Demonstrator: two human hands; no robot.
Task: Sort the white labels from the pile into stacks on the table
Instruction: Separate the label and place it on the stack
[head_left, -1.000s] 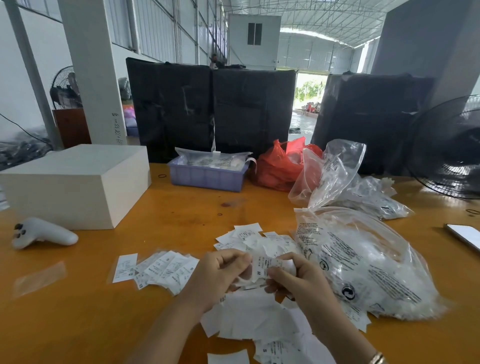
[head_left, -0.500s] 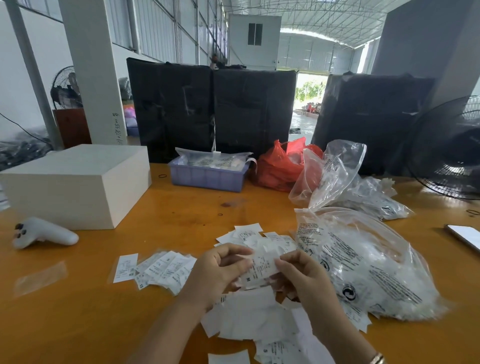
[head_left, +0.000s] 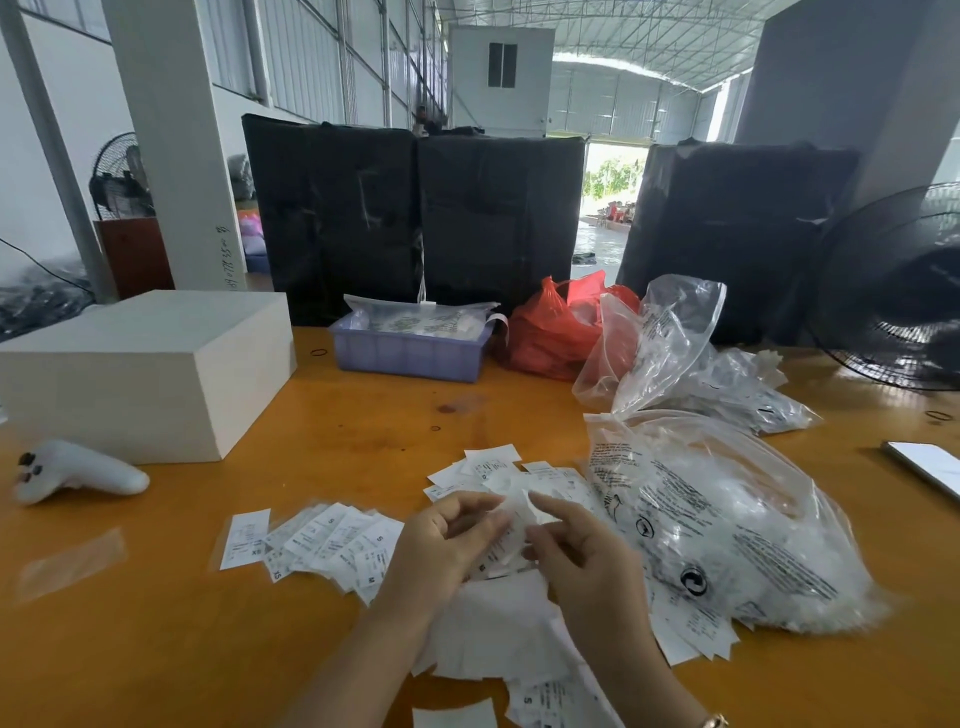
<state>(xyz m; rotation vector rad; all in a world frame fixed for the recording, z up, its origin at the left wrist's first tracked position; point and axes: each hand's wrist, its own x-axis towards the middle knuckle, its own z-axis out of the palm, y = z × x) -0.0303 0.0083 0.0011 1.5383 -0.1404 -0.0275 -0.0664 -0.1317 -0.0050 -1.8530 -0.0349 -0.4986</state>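
Observation:
A loose pile of white labels (head_left: 498, 631) lies on the orange table (head_left: 156, 649) in front of me. More labels (head_left: 491, 462) lie just beyond my hands. My left hand (head_left: 441, 545) and my right hand (head_left: 576, 556) hold a small bunch of labels (head_left: 511, 519) between them above the pile, blurred by motion. Left of my hands a fanned row of sorted labels (head_left: 322, 540) lies flat, printed with size letters.
A large clear bag of labels (head_left: 727, 519) lies right of my hands, another clear bag (head_left: 675, 358) behind it. A white box (head_left: 140, 374), a white controller (head_left: 78, 473), a purple tray (head_left: 410, 353), a red bag (head_left: 550, 332), a fan (head_left: 898, 291), a phone (head_left: 930, 462).
Both hands rose slightly and shifted the held labels between the fingers; the bunch now looks blurred. The sorted row and the bags have not moved.

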